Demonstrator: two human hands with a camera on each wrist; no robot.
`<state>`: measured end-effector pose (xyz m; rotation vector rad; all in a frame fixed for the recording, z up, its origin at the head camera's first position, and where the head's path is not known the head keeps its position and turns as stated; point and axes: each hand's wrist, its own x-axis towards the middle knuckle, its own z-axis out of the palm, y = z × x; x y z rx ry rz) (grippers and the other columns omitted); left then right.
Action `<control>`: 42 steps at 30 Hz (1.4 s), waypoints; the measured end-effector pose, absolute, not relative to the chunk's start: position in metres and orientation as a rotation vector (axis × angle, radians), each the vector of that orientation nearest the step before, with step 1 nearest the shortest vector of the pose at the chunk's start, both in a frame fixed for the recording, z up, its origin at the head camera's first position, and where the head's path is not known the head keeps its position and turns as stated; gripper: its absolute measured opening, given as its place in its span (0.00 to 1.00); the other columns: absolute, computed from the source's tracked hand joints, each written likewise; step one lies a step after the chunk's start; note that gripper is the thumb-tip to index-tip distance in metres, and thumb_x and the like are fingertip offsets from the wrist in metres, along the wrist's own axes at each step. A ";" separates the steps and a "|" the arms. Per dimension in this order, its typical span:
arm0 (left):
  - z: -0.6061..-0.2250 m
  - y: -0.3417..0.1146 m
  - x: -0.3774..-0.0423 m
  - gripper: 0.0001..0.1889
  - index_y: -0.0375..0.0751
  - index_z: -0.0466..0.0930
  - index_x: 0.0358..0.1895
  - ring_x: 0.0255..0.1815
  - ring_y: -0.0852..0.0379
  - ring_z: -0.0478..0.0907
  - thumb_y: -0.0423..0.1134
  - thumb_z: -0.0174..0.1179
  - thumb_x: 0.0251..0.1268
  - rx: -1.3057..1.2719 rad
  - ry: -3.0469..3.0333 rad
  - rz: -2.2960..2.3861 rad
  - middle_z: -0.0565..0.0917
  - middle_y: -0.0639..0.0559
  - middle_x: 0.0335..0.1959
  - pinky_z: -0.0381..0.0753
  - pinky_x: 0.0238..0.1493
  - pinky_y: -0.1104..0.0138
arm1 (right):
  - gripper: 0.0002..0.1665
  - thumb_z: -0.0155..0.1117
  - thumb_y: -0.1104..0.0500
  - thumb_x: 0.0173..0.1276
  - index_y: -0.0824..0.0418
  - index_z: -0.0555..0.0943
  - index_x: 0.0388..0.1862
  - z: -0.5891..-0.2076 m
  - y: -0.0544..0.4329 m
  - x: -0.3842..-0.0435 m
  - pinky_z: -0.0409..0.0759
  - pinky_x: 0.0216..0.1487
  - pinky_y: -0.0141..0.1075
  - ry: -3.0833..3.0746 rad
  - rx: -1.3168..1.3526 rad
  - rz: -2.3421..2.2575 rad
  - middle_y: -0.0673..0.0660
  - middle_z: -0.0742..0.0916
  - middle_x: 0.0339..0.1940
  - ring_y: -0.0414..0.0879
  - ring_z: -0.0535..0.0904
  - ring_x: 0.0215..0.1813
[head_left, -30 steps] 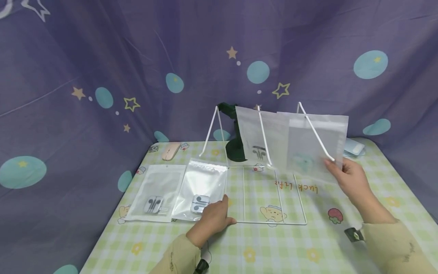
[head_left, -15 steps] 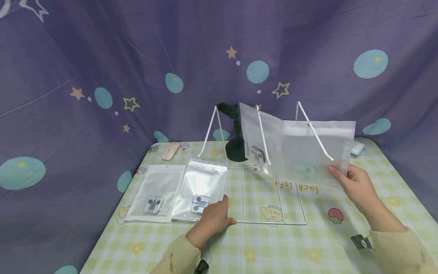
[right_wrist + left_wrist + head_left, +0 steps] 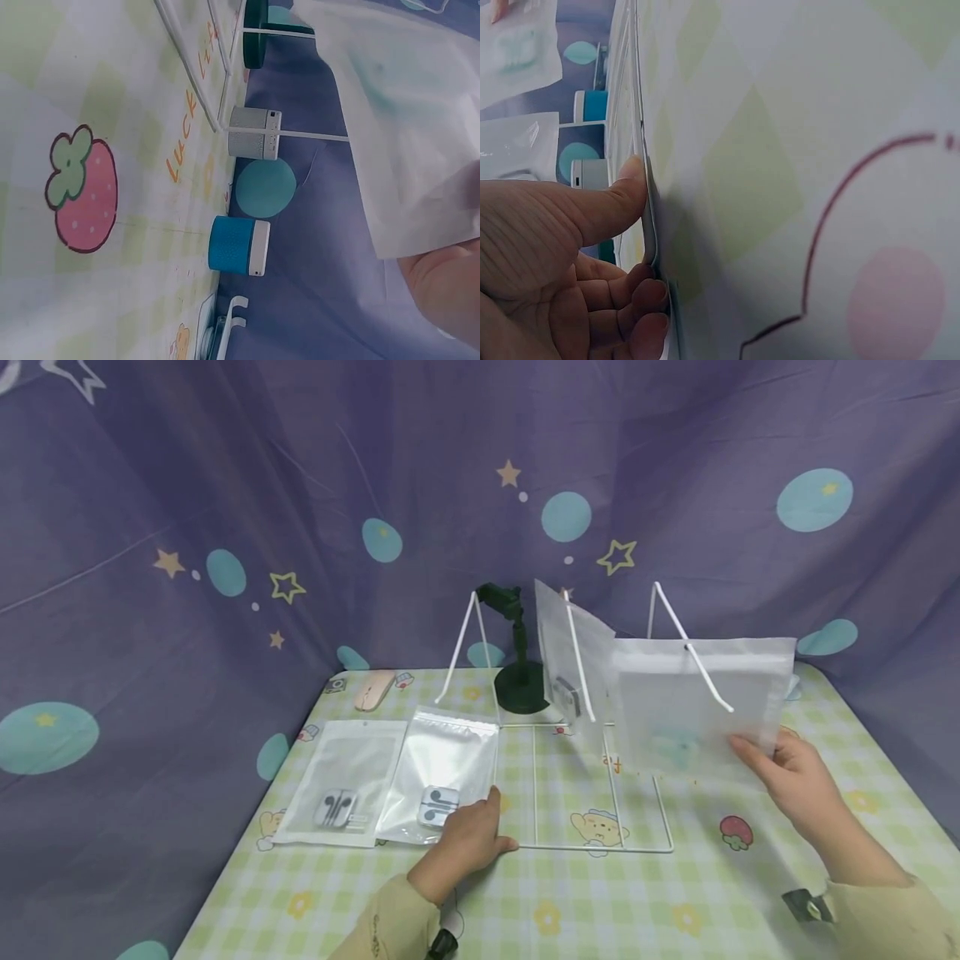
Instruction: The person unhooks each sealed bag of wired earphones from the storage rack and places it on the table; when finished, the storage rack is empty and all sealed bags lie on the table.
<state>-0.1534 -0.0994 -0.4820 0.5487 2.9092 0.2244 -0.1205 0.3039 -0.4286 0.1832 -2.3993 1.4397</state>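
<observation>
A white wire display rack stands on the checked cloth, its right arm (image 3: 705,670) slanting forward. A frosted zip bag (image 3: 652,710) hangs on that arm with a small pale green thing inside. My right hand (image 3: 802,781) pinches this bag's lower right corner between thumb and fingers. From the middle arm hangs another zip bag (image 3: 551,635), turned nearly edge-on, with boxed earphones in it. My left hand (image 3: 468,837) grips the rack's front left corner, thumb on the wire in the left wrist view. Beside it lie a clear bag (image 3: 465,752) and a frosted bag (image 3: 360,764), each holding boxed earphones.
A dark green stand (image 3: 519,689) rises behind the rack, and a pink mouse (image 3: 375,691) lies back left. In the right wrist view, a grey cylinder (image 3: 253,135) and a blue one (image 3: 231,244) stand behind the rack. The purple curtain (image 3: 420,460) closes off the back.
My right hand has moved right and slightly down, drawing the bag's free side the same way. The bag on the middle arm has swung more edge-on. My left hand has stayed put.
</observation>
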 end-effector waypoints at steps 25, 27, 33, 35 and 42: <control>-0.478 -0.098 -0.153 0.47 0.26 0.63 0.68 0.42 0.40 0.82 0.57 0.70 0.54 0.533 2.895 0.234 0.82 0.35 0.50 0.80 0.38 0.54 | 0.13 0.56 0.68 0.73 0.66 0.81 0.53 -0.427 0.316 -0.097 0.72 0.44 0.20 -2.454 0.246 1.507 0.34 0.84 0.47 0.27 0.78 0.49; -0.478 -0.098 -0.153 0.47 0.27 0.63 0.68 0.42 0.40 0.82 0.57 0.70 0.54 0.531 2.894 0.227 0.82 0.35 0.50 0.80 0.38 0.54 | 0.13 0.56 0.68 0.73 0.66 0.81 0.52 -0.427 0.316 -0.096 0.72 0.44 0.20 -2.453 0.247 1.503 0.34 0.84 0.47 0.27 0.78 0.49; -0.480 -0.099 -0.153 0.47 0.27 0.63 0.68 0.42 0.41 0.82 0.57 0.70 0.53 0.528 2.894 0.243 0.83 0.35 0.49 0.80 0.38 0.54 | 0.12 0.57 0.70 0.71 0.66 0.82 0.50 -0.428 0.318 -0.092 0.73 0.43 0.20 -2.456 0.239 1.497 0.34 0.84 0.47 0.26 0.77 0.49; -0.481 -0.099 -0.153 0.47 0.27 0.63 0.68 0.42 0.40 0.82 0.57 0.70 0.53 0.526 2.893 0.250 0.83 0.35 0.48 0.80 0.38 0.54 | 0.12 0.57 0.70 0.71 0.66 0.82 0.50 -0.428 0.319 -0.090 0.73 0.42 0.20 -2.455 0.237 1.502 0.35 0.84 0.46 0.26 0.78 0.48; -0.483 -0.100 -0.154 0.47 0.27 0.63 0.68 0.42 0.40 0.82 0.57 0.70 0.53 0.513 2.896 0.270 0.82 0.35 0.49 0.79 0.39 0.53 | 0.12 0.55 0.71 0.72 0.70 0.81 0.50 -0.425 0.318 -0.083 0.76 0.43 0.23 -2.467 0.258 1.513 0.37 0.86 0.46 0.29 0.80 0.47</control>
